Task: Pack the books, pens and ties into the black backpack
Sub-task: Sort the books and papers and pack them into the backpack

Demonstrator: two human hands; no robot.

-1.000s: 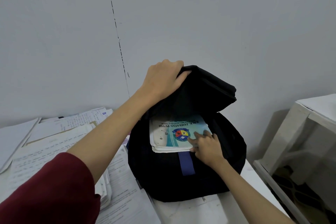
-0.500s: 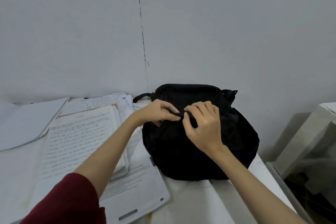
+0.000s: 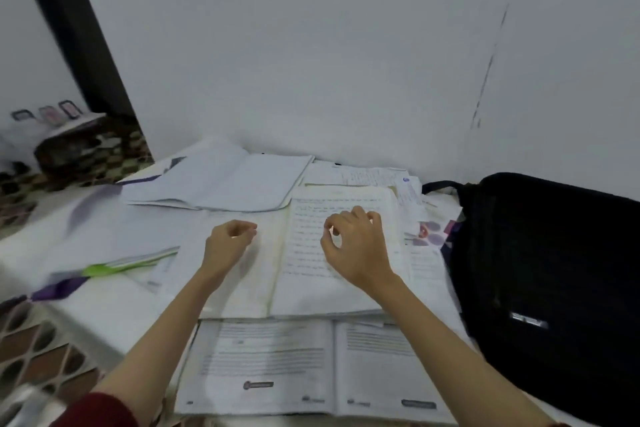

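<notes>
The white worktop runs from the wall towards the viewer, its left edge dropping to patterned floor. The black backpack stands at the right end against the wall, its flap closed, its long side running from the wall towards the near edge, a strap loop poking out at its far left corner. Open books cover the middle: a printed book lies nearest, spine pointing away from the viewer; a handwritten notebook overlaps its far edge, spine the same way; a blank open notebook sits farther back left, tilted. Loose papers crowd the gap between notebook and backpack. Bare worktop shows only at left. The right hand hovers over the handwritten page, fingers curled, holding nothing; the left hand beside it likewise loosely curled and empty.
</notes>
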